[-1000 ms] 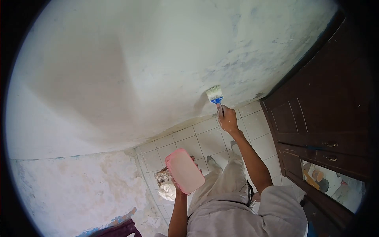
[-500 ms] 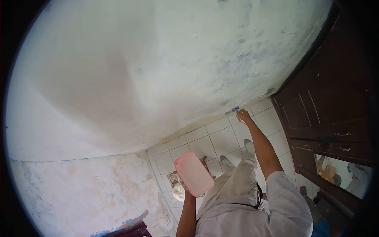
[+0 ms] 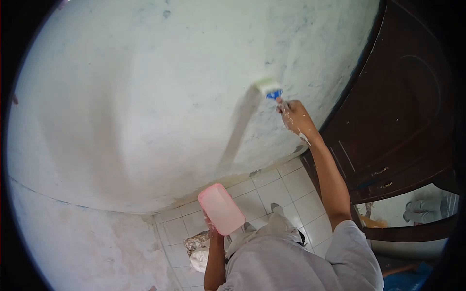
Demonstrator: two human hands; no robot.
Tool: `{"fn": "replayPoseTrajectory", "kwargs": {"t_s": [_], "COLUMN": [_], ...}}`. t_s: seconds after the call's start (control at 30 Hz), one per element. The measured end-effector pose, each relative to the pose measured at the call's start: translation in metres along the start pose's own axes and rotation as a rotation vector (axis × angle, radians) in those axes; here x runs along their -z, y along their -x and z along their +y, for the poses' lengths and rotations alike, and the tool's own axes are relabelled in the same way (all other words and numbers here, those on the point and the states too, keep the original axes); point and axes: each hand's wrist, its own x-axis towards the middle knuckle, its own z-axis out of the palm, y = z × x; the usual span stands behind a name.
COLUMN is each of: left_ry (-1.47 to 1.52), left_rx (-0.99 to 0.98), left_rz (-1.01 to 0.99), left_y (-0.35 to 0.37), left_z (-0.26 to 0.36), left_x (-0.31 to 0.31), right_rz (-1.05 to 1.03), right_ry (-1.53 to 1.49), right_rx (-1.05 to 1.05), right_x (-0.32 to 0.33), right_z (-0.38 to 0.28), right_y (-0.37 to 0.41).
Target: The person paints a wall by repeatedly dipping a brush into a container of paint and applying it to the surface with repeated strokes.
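Observation:
Raised against the wall, my right hand [image 3: 292, 116] is closed around a paintbrush [image 3: 273, 93] with a blue section and a pale, motion-blurred head. The head is right at the wall [image 3: 194, 87], which is whitish with grey-blue patches. White splashes mark the fingers and wrist. Lower down, my left hand [image 3: 212, 227] grips a pink rectangular plastic tub [image 3: 222, 208] by its left side and underside. A smooth white layer, like paint, shows inside the tub. Part of the left hand is hidden beneath it.
Dark brown wooden cabinets [image 3: 383, 111] with drawers and a mirror [image 3: 412, 208] stand on the right. White tiles [image 3: 272, 182] cover the floor. Below the tub, a speckled object [image 3: 198, 242] and a white bag [image 3: 199, 259] lie near the left wall.
My right hand has lifted the paintbrush from near the floor up the wall, leftward in view. The tub in my left hand appears slightly further left, and the camera view has shifted.

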Motion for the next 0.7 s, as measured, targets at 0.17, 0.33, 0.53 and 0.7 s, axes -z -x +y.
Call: {"fn": "replayPoseTrajectory", "kwargs": {"t_s": [0.17, 0.33, 0.53, 0.7], "left_ry": [0.018, 0.079, 0.106, 0.257], "left_rx": [-0.052, -0.109, -0.214, -0.115], "left_rz": [-0.020, -0.023, 0.045, 0.017], "left_y": [-0.015, -0.021, -0.014, 0.013], "left_z": [-0.006, -0.007, -0.002, 0.014], "left_x": [-0.008, -0.022, -0.030, -0.047], "right_rz": [0.197, 0.074, -0.264, -0.099], "right_ry": [0.126, 0.371, 0.416, 0.249], "right_rx": [0.392, 0.047, -0.023, 0.523], "right_x": [-0.025, -0.121, -0.126, -0.048], "right_z": [0.047, 0.281, 0.342, 0.082], "right_y": [-0.034, -0.060, -0.021, 0.040]}}
